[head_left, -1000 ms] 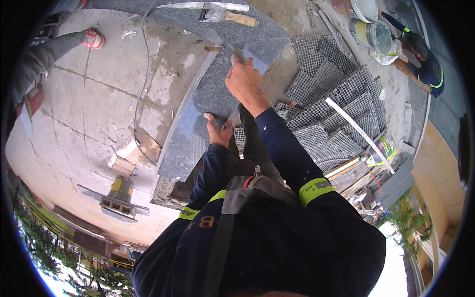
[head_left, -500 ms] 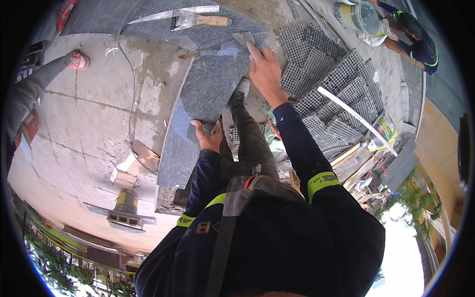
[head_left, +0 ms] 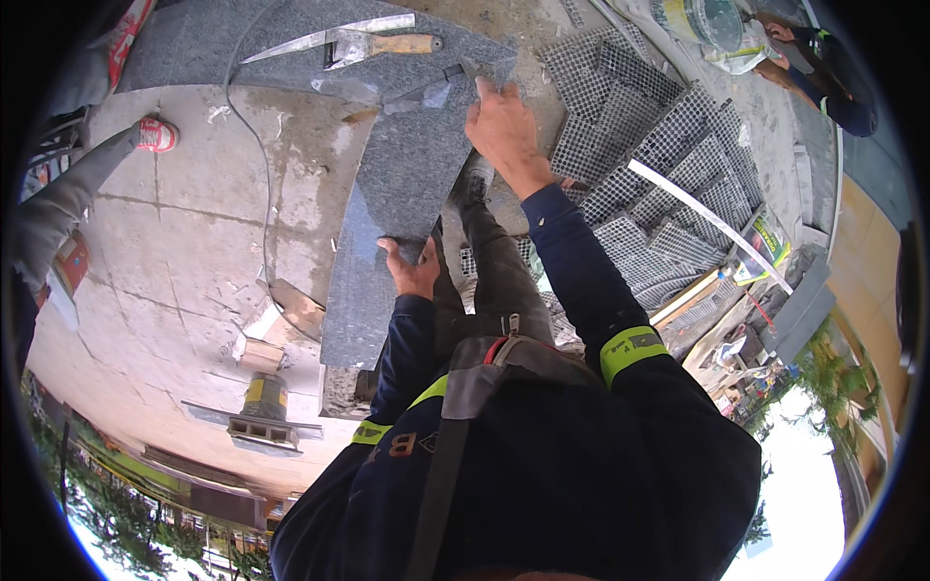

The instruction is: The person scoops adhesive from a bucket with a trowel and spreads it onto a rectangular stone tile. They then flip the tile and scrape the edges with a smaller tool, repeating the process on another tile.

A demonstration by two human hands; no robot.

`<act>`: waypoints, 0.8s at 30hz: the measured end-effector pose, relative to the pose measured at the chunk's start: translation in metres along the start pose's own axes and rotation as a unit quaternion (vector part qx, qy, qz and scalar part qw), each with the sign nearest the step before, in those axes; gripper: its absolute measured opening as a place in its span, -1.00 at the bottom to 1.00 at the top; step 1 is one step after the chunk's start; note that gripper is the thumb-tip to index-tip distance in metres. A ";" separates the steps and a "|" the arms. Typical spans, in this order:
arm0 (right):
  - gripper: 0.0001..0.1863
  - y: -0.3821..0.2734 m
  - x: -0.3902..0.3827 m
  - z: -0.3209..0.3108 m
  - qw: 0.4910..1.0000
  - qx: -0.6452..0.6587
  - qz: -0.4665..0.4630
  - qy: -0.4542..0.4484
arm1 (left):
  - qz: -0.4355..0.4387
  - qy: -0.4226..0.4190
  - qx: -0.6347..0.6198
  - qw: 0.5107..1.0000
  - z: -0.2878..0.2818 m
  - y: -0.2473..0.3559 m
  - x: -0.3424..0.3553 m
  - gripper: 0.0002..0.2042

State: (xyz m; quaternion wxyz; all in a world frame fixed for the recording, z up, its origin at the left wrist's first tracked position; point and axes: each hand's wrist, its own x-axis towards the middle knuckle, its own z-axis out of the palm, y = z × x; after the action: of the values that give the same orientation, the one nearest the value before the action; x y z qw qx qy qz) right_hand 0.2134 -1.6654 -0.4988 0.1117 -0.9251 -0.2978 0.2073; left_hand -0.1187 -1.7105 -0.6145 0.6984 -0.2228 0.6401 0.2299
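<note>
A long grey stone slab (head_left: 402, 145) lies lengthwise before me, lighter toward its near left part. My left hand (head_left: 414, 271) is closed on its right edge near the middle, one digit on the top face; the rest is partly hidden. At the far right end, the bent fingers of my right hand (head_left: 504, 134) close on the slab's edge, beside a small flat grey piece (head_left: 469, 68). What lies under those fingers is hidden. Beyond the far end, a wooden-handled trowel (head_left: 387, 45) and a long pale strip (head_left: 334, 37) rest on a wider grey slab (head_left: 194, 48).
Black grid panels (head_left: 644, 136) are piled on the right under a white strip (head_left: 712, 218). A co-worker's arms (head_left: 799, 68) reach beside a bucket (head_left: 702, 21). A cable (head_left: 254, 145) crosses the concrete (head_left: 213, 232) at left, near another person's red shoe (head_left: 157, 135).
My right hand has shifted slightly left and its fingers are more bent. My left hand stays at the slab's edge. The whole view has shifted a little. The co-worker at right has moved.
</note>
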 end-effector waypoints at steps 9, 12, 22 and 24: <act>-0.57 -0.038 -0.033 0.004 0.991 0.034 -0.050 -0.116 | 0.006 0.048 -0.025 0.999 0.011 -0.004 -0.010 -0.29; -0.55 -0.001 -0.040 0.004 0.995 0.088 -0.052 -0.019 | 0.004 0.032 -0.024 0.999 0.008 -0.002 -0.009 -0.28; -0.49 0.083 -0.009 0.034 0.978 0.069 -0.093 0.172 | 0.014 -0.003 0.025 1.000 0.007 -0.002 -0.007 -0.18; -0.49 0.091 -0.016 0.039 0.982 0.061 -0.088 0.155 | -0.012 -0.004 0.021 1.000 0.003 0.001 -0.002 -0.18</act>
State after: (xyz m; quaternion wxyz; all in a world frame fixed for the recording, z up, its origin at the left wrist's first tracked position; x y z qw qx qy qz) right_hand 0.2302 -1.7443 -0.5580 0.2309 -0.9077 -0.3436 0.0687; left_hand -0.1170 -1.7082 -0.6127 0.7082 -0.2152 0.6391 0.2091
